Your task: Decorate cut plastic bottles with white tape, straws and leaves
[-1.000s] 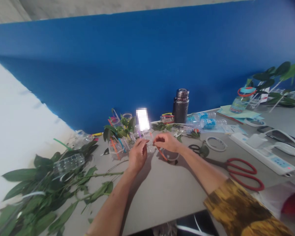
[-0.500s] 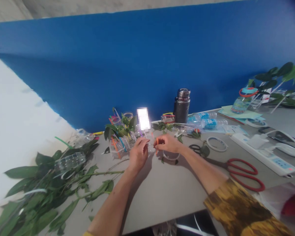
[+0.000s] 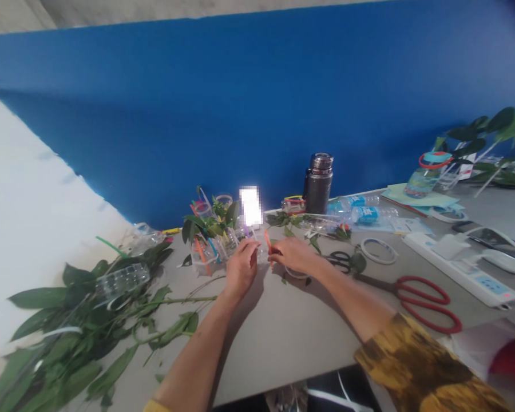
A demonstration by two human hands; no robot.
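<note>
Right hand (image 3: 294, 256), centre frame, pinches the lower end of an orange plastic strip (image 3: 267, 239) that stands near-upright, tipped slightly up-left, just off its fingertips; left hand (image 3: 241, 268) is curled just left of the strip, grip unclear.

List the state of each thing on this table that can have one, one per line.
left hand, fingers curled, grip unclear.
right hand, pinching the orange strip, which stands upright.
thermos, upright, capped.
red scissors, lying flat, blades shut.
water bottles, lying on their sides.
power strip, red light on.
leafy branches, lying flat.
</note>
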